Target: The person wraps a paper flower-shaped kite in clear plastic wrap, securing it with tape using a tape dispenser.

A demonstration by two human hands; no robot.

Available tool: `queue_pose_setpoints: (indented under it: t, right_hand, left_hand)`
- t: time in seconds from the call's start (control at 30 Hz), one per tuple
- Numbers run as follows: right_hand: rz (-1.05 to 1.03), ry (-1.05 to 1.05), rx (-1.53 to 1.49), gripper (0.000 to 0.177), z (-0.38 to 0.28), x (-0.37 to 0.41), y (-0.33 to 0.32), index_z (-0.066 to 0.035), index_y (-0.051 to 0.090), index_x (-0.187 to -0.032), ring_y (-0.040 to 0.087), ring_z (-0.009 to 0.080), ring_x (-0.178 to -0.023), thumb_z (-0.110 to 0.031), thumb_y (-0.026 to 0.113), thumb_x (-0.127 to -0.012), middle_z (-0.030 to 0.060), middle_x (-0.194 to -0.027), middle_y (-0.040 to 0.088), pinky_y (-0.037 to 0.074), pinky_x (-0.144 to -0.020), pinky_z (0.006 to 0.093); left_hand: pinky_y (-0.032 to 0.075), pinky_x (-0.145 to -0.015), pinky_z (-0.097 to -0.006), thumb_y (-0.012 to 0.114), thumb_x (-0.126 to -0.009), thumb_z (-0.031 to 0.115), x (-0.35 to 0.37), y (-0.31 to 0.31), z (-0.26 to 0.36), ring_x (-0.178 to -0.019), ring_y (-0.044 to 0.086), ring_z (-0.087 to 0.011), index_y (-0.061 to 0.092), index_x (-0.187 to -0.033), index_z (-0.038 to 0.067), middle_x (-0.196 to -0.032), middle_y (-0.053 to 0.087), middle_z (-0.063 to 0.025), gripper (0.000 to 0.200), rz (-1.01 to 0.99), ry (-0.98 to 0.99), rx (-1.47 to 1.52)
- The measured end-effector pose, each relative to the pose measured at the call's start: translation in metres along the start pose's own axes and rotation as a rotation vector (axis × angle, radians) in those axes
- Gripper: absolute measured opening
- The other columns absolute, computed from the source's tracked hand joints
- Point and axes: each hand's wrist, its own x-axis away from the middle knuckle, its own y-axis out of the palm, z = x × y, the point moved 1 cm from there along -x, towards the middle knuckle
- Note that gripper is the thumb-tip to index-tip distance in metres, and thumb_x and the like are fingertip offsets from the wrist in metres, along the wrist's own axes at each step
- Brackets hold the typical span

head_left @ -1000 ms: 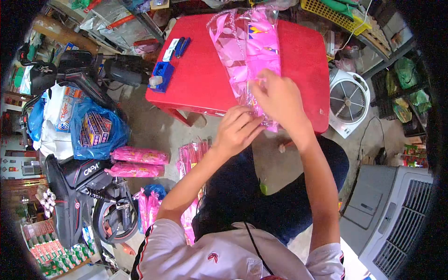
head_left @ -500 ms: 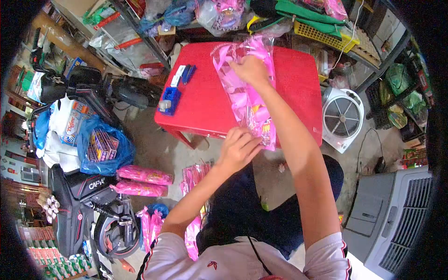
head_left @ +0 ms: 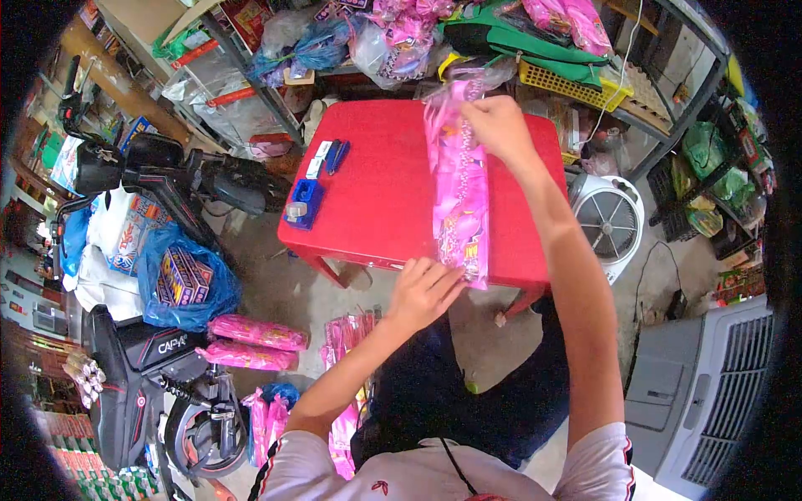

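Observation:
A long, narrow pink plastic package (head_left: 459,179) with printed lettering lies across the red table (head_left: 368,209), its lower end over the near edge. My left hand (head_left: 426,292) pinches that lower end. Near the far end, my right hand (head_left: 499,129) has its fingers closed on the package's right edge. Clear wrap shows around the pink at the top. On the table's left side are a blue stapler (head_left: 337,156), a small white and blue box (head_left: 317,159) and a blue tape dispenser (head_left: 303,203).
Pink packages (head_left: 251,355) lie on the floor at the left, beside a parked black motorbike (head_left: 134,359). A blue bag (head_left: 188,284) of boxes stands there too. On the right are a white fan (head_left: 606,221) and a grey air cooler (head_left: 702,401). Loaded shelves run behind the table.
The package has gone from spread and slanted to narrower and straighter, its far end shifted right. My right hand has moved right to its edge; my left hand still grips the lower end.

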Motion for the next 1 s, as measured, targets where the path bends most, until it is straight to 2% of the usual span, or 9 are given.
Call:
queue_pose_setpoints:
  t: [0.2,0.33,0.37,0.47,0.53,0.57,0.67,0.8,1.0]
  right_hand:
    - [-0.054,0.200,-0.282,0.042,0.010,0.043,-0.044,0.000,0.077,-0.091,0.071,0.0179,-0.056,-0.039,0.066,-0.102,0.0071,-0.070,0.071,0.045,-0.043,0.0279]
    - [-0.037,0.296,-0.444,0.045,0.041,0.048,-0.053,0.001,0.072,-0.104,0.075,0.0190,-0.077,-0.044,0.066,-0.103,0.0138,-0.091,0.074,0.054,-0.054,0.0284]
    - [-0.114,0.339,-0.614,0.045,0.051,0.051,-0.050,-0.001,0.067,-0.116,0.073,0.0176,-0.085,-0.044,0.066,-0.103,0.0128,-0.101,0.073,0.057,-0.063,0.0292]
    - [-0.369,0.099,-0.833,0.045,0.049,0.084,-0.025,-0.005,0.064,-0.125,0.069,0.0153,-0.083,-0.043,0.066,-0.103,0.0087,-0.103,0.071,0.056,-0.069,0.0291]
    - [-0.451,0.147,-0.409,0.045,0.027,0.094,-0.006,-0.007,0.063,-0.127,0.068,0.0138,-0.084,-0.044,0.068,-0.102,0.0058,-0.106,0.070,0.054,-0.072,0.0288]
    - [-0.511,0.219,-0.478,0.056,0.015,0.101,0.000,-0.002,0.064,-0.131,0.068,0.0131,-0.089,-0.044,0.076,-0.096,0.0092,-0.113,0.074,0.054,-0.073,0.0314]
    - [-0.569,-0.205,-0.216,0.040,0.028,0.105,0.038,-0.004,0.067,-0.122,0.061,0.0073,-0.081,-0.035,0.076,-0.098,0.0023,-0.100,0.070,0.051,-0.067,0.0310]
    - [-0.667,-0.094,-0.191,0.033,0.038,0.110,0.051,-0.002,0.072,-0.090,0.060,0.0112,-0.073,-0.033,0.080,-0.093,-0.0002,-0.078,0.071,0.052,-0.068,0.0356]
    - [-0.492,-0.187,0.103,0.036,0.025,0.126,0.039,0.003,0.070,-0.081,0.062,0.0211,-0.058,-0.030,0.074,-0.093,0.0229,-0.068,0.063,0.048,-0.060,0.0437]
  left_hand:
    - [0.044,-0.072,-0.0375,0.088,-0.076,0.015,-0.001,0.002,0.000,-0.084,0.058,-0.0217,0.077,-0.106,0.007,-0.094,0.065,-0.0014,0.034,0.000,0.015,-0.006]
    - [0.044,-0.072,-0.0390,0.089,-0.076,0.016,-0.001,0.001,0.001,-0.084,0.059,-0.0233,0.078,-0.105,0.008,-0.092,0.066,-0.0017,0.033,0.006,-0.003,-0.011]
    - [0.044,-0.072,-0.0397,0.089,-0.076,0.016,-0.001,0.002,0.001,-0.084,0.059,-0.0241,0.078,-0.105,0.008,-0.091,0.067,-0.0019,0.032,0.008,-0.007,-0.009]
    - [0.044,-0.073,-0.0404,0.089,-0.075,0.016,-0.001,0.003,0.001,-0.085,0.059,-0.0245,0.078,-0.104,0.009,-0.091,0.066,-0.0021,0.032,0.009,-0.009,-0.020]
    - [0.044,-0.073,-0.0404,0.090,-0.074,0.016,-0.003,0.002,0.001,-0.085,0.059,-0.0248,0.078,-0.103,0.009,-0.090,0.065,-0.0023,0.032,0.014,-0.007,-0.016]
    - [0.044,-0.074,-0.0404,0.090,-0.074,0.016,-0.003,0.002,0.002,-0.085,0.059,-0.0249,0.078,-0.103,0.009,-0.090,0.065,-0.0023,0.032,0.015,-0.007,-0.014]
    - [0.044,-0.073,-0.0402,0.090,-0.074,0.016,-0.002,0.003,0.001,-0.084,0.059,-0.0246,0.078,-0.103,0.009,-0.089,0.065,-0.0021,0.032,0.007,-0.007,-0.018]
    - [0.044,-0.073,-0.0398,0.090,-0.074,0.016,-0.002,0.003,0.000,-0.084,0.059,-0.0237,0.078,-0.103,0.010,-0.089,0.064,-0.0011,0.032,0.003,0.002,-0.026]
    - [0.044,-0.072,-0.0396,0.090,-0.074,0.016,-0.002,0.005,0.001,-0.083,0.058,-0.0232,0.078,-0.104,0.011,-0.088,0.064,0.0000,0.033,0.015,0.007,-0.051]
